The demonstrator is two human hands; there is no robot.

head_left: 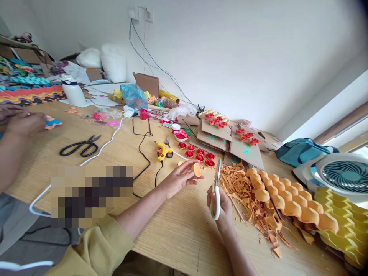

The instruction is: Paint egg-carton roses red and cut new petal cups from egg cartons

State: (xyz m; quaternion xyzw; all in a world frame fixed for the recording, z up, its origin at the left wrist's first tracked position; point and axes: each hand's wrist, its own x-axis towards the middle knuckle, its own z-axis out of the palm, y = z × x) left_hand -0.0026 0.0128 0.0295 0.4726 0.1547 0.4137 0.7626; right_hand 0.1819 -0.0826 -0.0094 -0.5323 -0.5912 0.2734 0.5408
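My left hand (177,179) pinches a small orange egg-carton cup piece (196,169) between thumb and fingers, held just above the wooden table (178,230). My right hand (220,207) grips white-handled scissors (216,189), blades pointing up and nearly closed, a short way right of the cup. A pile of orange cardboard scraps (244,191) lies right of the scissors. Orange egg trays (290,199) lie beyond the scraps.
Red paper roses (198,153) sit near a yellow glue gun (163,150), more on cardboard sheets (227,134). Black scissors (80,146) and cables lie left. Another person's hands (17,122) work at far left. A fan (342,174), a teal bag (299,151) and yellow trays (345,222) are right.
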